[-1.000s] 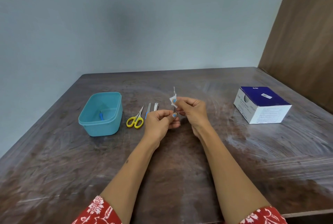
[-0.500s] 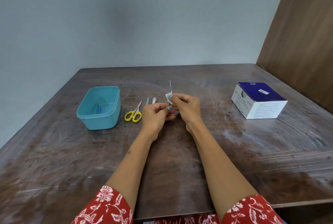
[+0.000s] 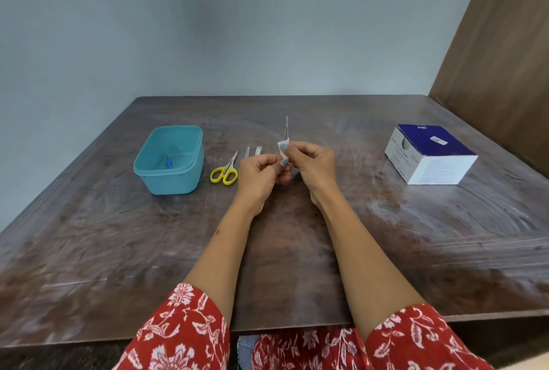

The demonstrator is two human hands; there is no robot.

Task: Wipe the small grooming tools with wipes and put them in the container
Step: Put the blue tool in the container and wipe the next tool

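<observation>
**Thin metal tool mid-wipe, three more waiting on the bench**

A slim metal tool [image 3: 287, 128] is being held upright above the bench [image 3: 326, 250], its lower end pinched by the left hand [image 3: 261, 175]. A small white wipe [image 3: 282, 149] is folded around the shaft and pinched there by the right hand [image 3: 312, 166]. So both hands are closed on something: left on the tool, right on the wipe around it. What kind of tool it is can't be made out at this size.

For this step to be done well, the wipe should probably be drawn the whole length of the shaft up to the tip, with the tool rolled a bit so every side is covered. The bottom end under the left fingers would likely need a regrip, since it's hidden from the wipe. A firm base pinch is advised, as thin metal could slip.

The teal container [image 3: 169, 161] sits well left, with one small blue-handled tool [image 3: 168, 164] already inside. Yellow scissors [image 3: 225, 172], a nail file [image 3: 246, 152] and nail clippers [image 3: 259, 150] are lined up between container and hands, seemingly not yet wiped. A blue-and-white box [image 3: 430, 155] is parked far right.
</observation>
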